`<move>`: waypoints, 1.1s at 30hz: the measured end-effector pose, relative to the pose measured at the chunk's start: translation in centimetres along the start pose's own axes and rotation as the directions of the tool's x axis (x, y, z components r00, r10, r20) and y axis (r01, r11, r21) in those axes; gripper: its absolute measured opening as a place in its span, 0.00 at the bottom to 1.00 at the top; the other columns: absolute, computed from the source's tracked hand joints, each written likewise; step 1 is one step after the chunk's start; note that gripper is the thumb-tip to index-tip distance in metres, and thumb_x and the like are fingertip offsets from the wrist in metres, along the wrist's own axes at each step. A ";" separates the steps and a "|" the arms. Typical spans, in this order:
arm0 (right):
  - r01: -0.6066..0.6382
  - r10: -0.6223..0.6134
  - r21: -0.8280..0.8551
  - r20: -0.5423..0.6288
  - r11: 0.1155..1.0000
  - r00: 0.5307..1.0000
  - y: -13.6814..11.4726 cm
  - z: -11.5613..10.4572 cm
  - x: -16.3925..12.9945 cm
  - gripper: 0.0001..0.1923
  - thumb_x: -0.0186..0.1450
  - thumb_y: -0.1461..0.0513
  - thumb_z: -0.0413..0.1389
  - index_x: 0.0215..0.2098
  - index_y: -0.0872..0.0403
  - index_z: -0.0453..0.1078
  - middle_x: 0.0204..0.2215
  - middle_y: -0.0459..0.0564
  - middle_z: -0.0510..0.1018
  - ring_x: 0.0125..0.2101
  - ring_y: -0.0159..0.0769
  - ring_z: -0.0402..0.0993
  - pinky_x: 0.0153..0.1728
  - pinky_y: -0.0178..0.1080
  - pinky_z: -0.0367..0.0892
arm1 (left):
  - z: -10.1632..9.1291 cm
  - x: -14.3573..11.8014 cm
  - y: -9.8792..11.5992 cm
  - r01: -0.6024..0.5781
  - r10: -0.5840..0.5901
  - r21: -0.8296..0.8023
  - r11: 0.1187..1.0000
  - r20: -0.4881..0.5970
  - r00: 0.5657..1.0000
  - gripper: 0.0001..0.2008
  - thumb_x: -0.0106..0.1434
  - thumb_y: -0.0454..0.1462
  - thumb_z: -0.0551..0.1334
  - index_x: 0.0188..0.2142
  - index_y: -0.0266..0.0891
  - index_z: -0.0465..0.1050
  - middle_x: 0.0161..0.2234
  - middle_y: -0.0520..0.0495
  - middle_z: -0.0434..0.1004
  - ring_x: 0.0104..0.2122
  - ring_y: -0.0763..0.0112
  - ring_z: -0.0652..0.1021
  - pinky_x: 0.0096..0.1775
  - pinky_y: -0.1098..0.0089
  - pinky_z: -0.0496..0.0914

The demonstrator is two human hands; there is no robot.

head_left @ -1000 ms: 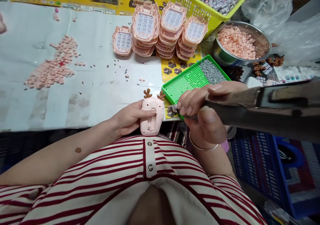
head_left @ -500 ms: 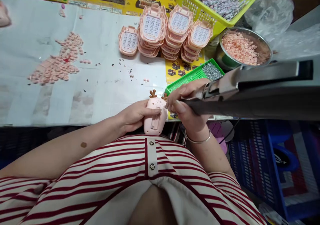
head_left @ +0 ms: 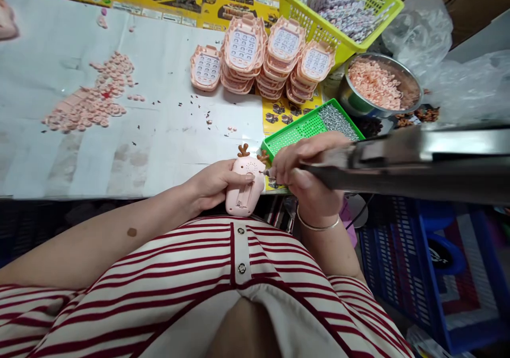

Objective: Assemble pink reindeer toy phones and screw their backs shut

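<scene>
Pink toy phone (head_left: 245, 187) with brown antlers is held back-side up at the near edge of the worktop (head_left: 119, 151), just above the striped shirt. Left hand (head_left: 213, 184) is wrapped around its left side, thumb laid across the back. Right hand (head_left: 306, 175) is closed around the front end of a powered screwdriver (head_left: 398, 159), fingers pressed together near the bit; the bit tip is set against the toy's upper right corner, just below one antler.

Green screw tray (head_left: 303, 129) lies just behind the right hand, loose screws heaped at its far end. Stacks of pink keypad fronts (head_left: 263, 55) stand farther back. A metal bowl (head_left: 354, 100) of pink parts sits right of the tray, a yellow-green basket (head_left: 319, 26) behind it. Small pink pieces (head_left: 91, 97) are scattered at left.
</scene>
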State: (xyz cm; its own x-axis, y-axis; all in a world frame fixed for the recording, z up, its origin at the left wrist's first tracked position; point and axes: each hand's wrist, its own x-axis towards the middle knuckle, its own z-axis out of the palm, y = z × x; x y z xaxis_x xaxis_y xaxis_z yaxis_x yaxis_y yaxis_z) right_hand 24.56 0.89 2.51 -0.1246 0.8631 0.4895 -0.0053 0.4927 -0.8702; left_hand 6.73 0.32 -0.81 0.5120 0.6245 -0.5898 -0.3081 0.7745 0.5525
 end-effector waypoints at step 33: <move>0.111 -0.139 -0.103 -0.314 0.988 0.939 4.1 -4.6 -0.8 0.14 0.61 0.50 0.65 0.41 0.46 0.74 0.25 0.40 0.74 0.17 0.28 0.66 0.20 0.37 0.70 | -0.5 -1.0 -0.2 0.021 -0.019 0.023 0.999 -0.120 0.993 0.20 0.54 0.33 0.74 0.48 0.39 0.78 0.40 0.43 0.84 0.38 0.61 0.82 0.41 0.67 0.79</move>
State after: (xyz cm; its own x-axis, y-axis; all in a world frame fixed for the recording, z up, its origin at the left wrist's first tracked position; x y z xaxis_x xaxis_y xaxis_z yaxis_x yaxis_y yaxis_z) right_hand 29.18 2.74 -1.17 0.1948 0.7773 0.5982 0.0831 0.5946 -0.7997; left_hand 5.89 -0.41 -0.62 0.4178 0.6176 -0.6663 -0.2782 0.7851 0.5534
